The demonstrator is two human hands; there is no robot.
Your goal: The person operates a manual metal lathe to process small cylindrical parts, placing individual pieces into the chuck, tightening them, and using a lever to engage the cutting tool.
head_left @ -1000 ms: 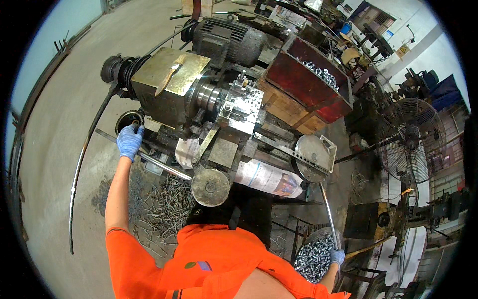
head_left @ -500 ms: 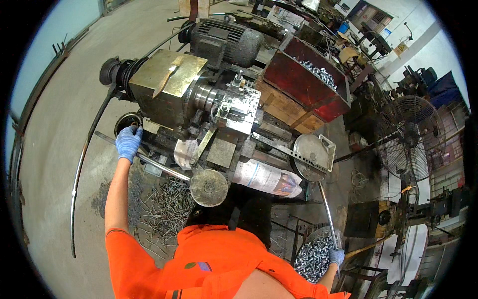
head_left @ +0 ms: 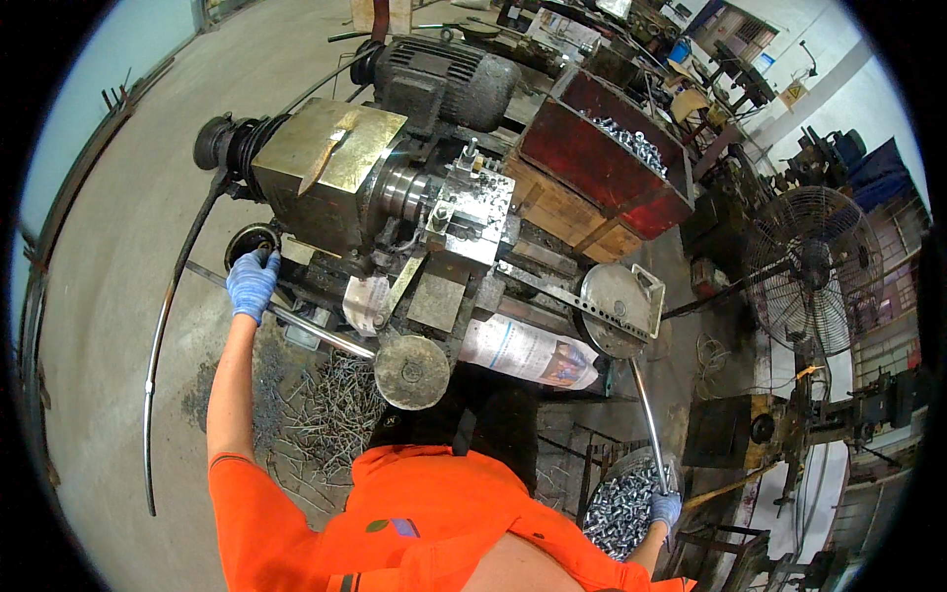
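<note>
The left glove and right glove are matt cloth; the shirt is creased, matt cloth. The right-hand lever is smooth, glossy metal, while the round plate looks rough and dull. The motor is grimy metal, the crate rough wood, the small parts shiny metal.

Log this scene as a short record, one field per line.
Left hand: blue glove, fingers at a dark round part; grip unclear
Right hand: blue glove, closed around a metal bar
Near right hand: small shiny metal pieces, heaped
On machine top: long brown tool, kind unclear
Behind machine top: dark motor
Far right: caged fan
Past the machine: red bin on a wooden crate
Floor, left: thin metal scraps
</note>
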